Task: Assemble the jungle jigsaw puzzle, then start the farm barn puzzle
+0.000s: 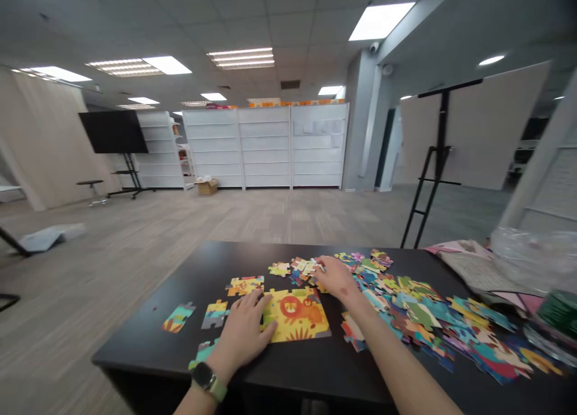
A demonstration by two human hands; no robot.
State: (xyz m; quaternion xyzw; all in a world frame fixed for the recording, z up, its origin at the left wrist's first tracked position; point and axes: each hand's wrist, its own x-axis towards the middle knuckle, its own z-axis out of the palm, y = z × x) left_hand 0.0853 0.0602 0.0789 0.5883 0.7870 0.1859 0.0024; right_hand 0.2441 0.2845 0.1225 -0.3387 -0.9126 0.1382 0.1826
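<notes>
A joined puzzle section [301, 316] with two lions on yellow lies flat on the black table. My left hand [247, 328], fingers spread, rests at the section's left edge and covers part of it. Beyond the section, my right hand [336, 275] is at a small heap of puzzle pieces [301, 269]. Its fingertips are drawn together on a puzzle piece [318, 268], mostly hidden by the fingers. Around my left hand lie an orange-and-yellow joined strip [244, 284], a yellow-and-grey piece [215, 314], a teal-green piece [178, 318] and another teal piece [204, 352] partly behind my wrist.
A wide pile of loose puzzle pieces [419, 316] spreads over the table's right side. Past it are a pink-edged cloth bag [469, 268], clear plastic wrap [518, 253] and a green-topped container [556, 319]. The black table's [148, 343] left edge is near the teal-green piece.
</notes>
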